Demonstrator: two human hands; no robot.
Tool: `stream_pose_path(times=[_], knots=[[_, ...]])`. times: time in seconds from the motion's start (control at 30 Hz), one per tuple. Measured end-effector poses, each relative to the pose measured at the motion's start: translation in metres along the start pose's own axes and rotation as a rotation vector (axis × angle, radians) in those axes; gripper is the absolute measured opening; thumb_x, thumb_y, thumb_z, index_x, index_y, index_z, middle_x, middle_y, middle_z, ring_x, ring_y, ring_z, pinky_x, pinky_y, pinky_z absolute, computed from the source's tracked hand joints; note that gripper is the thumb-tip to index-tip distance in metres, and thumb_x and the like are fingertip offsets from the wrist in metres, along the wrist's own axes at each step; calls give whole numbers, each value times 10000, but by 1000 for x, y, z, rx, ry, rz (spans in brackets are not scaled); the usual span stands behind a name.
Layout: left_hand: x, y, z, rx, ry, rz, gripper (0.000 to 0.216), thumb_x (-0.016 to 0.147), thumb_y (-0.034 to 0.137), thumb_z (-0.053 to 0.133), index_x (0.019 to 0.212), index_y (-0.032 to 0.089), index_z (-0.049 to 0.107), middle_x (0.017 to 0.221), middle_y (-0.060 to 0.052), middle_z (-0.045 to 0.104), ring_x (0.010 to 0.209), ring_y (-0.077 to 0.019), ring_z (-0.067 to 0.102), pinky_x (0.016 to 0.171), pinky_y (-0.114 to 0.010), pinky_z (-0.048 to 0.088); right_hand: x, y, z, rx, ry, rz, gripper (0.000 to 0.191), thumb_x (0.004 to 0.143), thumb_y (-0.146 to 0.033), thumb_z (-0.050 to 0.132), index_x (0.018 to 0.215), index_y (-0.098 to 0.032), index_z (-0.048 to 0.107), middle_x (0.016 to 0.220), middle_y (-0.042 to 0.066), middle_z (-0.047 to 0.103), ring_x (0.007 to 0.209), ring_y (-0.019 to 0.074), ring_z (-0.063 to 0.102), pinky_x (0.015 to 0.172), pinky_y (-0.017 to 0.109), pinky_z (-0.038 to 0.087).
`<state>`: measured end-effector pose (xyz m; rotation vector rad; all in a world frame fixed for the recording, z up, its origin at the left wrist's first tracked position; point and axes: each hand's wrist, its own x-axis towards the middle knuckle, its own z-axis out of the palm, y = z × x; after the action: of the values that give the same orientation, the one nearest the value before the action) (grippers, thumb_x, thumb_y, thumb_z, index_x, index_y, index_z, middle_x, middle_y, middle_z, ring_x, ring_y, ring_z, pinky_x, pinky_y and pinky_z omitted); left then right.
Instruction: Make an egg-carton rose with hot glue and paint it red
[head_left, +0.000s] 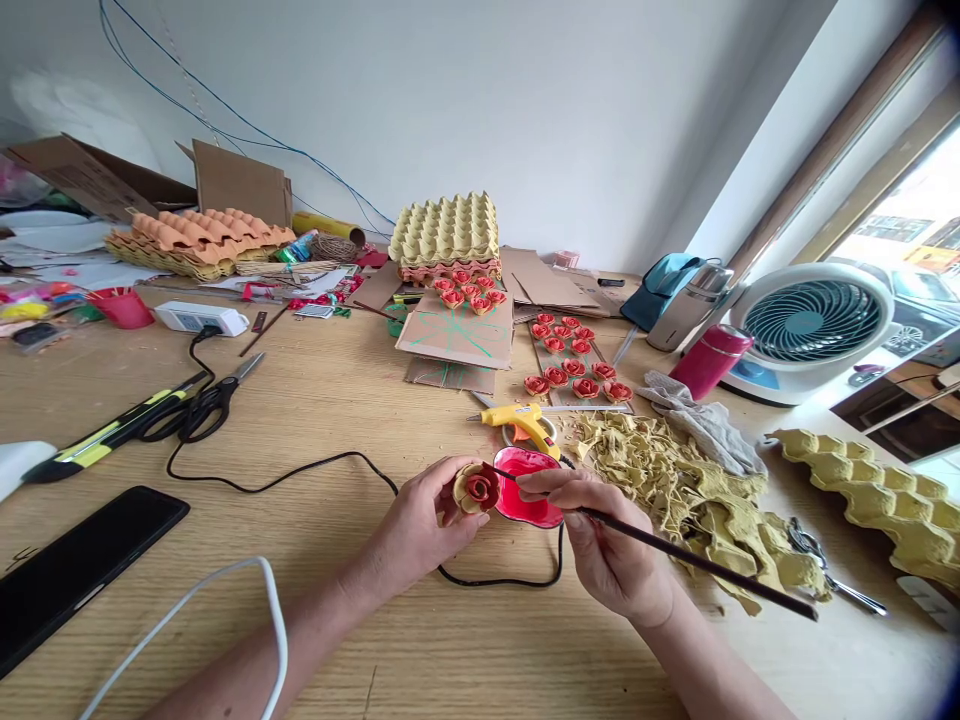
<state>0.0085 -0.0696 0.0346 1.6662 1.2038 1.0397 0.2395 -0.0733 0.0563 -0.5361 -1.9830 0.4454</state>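
Between the fingers and thumb of my left hand (pixel 421 522) is an egg-carton rose (pixel 477 488), its centre and right side painted red and its left petals still bare yellow. My right hand (pixel 616 545) grips a long dark paintbrush (pixel 697 560). The brush's tip end reaches the rose's upper right edge; the bristles are too small to make out. Just behind and between the hands sits a small bowl of red paint (pixel 529 490). Past the bowl, a yellow hot glue gun (pixel 525 425) lies on its side.
Yellow carton scraps (pixel 675 490) pile up at the right. Red roses rest on a cardboard sheet (pixel 574 360) and on a cardboard stand (pixel 454 335). Black scissors (pixel 206 405), a phone (pixel 82 565) and a white cable (pixel 274 610) are on the left. A fan (pixel 814 325) stands far right.
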Motion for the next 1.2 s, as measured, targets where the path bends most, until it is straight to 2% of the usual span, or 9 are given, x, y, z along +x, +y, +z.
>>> stream_pose_path(times=[0.33,0.5,0.77,1.0,1.2], knots=[[0,-4,0,-37,-1,-14,400,753,170,675,1153,185,670,1073,-68,744,1007,-238,697,845,-317,562,0,0,1,14,6,-13,230,1045,-131,421,1213,-233,540,1177,138,737,1112,228,727,908,408,622],[4,-5,0,-218,-30,-5,380,747,212,710,1122,168,662,1106,-85,735,1009,-230,687,880,-320,556,-7,6,2,113,97,14,273,1030,-85,426,1231,-239,526,1222,117,720,1139,226,711,968,426,589],[7,-2,-2,-426,-41,-89,430,711,283,813,1088,159,647,1063,-68,714,975,-203,652,894,-300,532,-9,6,0,163,46,26,296,1017,-66,441,1244,-237,525,1220,114,716,1109,227,712,945,414,589],[6,-2,-4,-461,-60,-99,455,723,327,847,1098,166,647,1063,-58,704,1002,-207,638,921,-309,514,-7,3,1,150,62,-3,281,1025,-88,432,1239,-238,537,1233,120,719,1149,234,698,978,428,577],[5,0,-6,-477,-50,-127,474,722,325,851,1117,169,641,1092,-64,694,1048,-211,627,961,-314,501,-10,5,-1,153,42,14,290,1015,-88,449,1245,-244,535,1193,115,718,1095,244,711,916,431,599]])
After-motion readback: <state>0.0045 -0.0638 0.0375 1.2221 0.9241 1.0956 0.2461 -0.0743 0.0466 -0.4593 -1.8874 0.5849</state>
